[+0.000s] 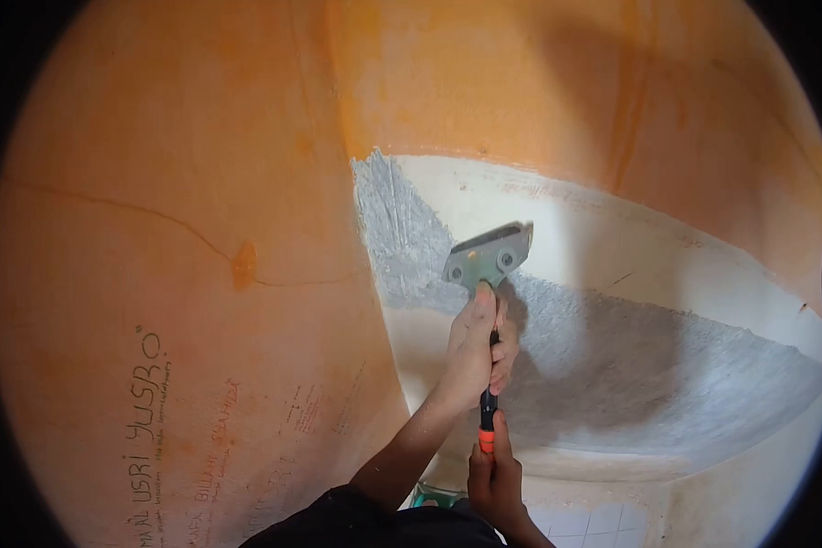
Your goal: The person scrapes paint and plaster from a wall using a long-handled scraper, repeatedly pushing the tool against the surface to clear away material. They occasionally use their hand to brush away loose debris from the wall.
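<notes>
A scraper with a grey metal head [489, 256] and a black handle with an orange band [487, 429] is pressed against the wall where bare grey plaster [612, 356] meets a cream layer. My left hand [473, 352] grips the handle just below the head, thumb pointing up along it. Lower down, my right hand [495, 475] is closed around the handle's end. Both arms come up from the bottom of the view, with a black sleeve [356, 521] on the left one.
Orange paint covers the wall [183, 228] to the left and above, with a thin crack and handwritten words low on the left. White floor tiles [594, 522] show at the bottom, and a green object [434, 498] peeks out under my arm.
</notes>
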`<act>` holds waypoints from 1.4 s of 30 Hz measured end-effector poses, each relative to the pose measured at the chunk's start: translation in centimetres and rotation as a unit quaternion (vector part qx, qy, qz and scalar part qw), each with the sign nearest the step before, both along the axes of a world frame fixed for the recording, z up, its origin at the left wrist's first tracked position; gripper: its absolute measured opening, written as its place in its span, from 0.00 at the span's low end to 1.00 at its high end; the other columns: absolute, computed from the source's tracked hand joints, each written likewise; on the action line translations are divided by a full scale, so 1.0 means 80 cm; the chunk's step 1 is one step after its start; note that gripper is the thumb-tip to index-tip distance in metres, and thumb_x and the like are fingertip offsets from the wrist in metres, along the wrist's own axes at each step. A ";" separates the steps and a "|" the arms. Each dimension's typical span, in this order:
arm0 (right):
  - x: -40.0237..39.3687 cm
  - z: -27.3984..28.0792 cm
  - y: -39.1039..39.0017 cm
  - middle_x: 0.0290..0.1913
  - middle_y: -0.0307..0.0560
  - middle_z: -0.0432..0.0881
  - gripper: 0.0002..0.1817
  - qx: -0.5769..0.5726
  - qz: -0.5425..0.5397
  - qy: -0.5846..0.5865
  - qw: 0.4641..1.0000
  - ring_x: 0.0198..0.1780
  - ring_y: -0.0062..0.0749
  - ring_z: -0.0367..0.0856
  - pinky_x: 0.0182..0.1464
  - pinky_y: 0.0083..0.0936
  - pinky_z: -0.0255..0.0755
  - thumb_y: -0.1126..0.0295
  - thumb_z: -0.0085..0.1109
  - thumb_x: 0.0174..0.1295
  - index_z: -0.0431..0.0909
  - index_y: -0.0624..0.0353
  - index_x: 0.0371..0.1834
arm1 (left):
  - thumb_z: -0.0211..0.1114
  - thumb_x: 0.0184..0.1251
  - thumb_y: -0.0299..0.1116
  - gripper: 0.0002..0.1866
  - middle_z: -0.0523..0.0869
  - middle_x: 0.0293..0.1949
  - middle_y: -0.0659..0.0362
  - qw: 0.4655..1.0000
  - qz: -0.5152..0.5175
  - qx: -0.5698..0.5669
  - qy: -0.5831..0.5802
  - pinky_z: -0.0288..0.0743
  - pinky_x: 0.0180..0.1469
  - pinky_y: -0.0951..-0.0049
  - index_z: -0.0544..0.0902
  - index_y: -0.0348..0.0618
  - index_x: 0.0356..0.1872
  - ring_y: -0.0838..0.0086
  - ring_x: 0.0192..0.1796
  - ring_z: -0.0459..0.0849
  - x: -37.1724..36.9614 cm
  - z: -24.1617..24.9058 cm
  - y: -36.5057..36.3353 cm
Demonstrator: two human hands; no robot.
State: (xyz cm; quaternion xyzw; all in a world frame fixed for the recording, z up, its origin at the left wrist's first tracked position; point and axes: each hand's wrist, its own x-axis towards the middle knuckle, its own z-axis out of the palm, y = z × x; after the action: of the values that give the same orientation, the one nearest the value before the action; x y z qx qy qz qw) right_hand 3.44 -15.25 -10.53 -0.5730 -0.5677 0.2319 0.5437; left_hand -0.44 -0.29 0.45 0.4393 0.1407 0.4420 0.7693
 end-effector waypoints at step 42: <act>-0.003 0.043 0.011 0.25 0.36 0.69 0.34 0.032 0.036 -0.003 0.999 0.25 0.15 0.67 0.29 0.16 0.65 0.74 0.40 0.71 0.40 0.69 0.77 | 0.42 0.74 0.64 0.25 0.59 0.13 0.70 0.999 -0.013 -0.012 -0.040 0.49 0.05 0.83 0.66 0.54 0.31 0.86 0.08 0.55 -0.013 0.045 0.015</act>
State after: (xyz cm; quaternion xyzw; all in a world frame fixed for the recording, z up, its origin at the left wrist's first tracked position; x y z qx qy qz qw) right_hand 3.16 -14.39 -7.10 -0.5349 -0.5966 0.2312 0.5517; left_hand -1.51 0.88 4.03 0.4140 0.1092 0.4478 0.7849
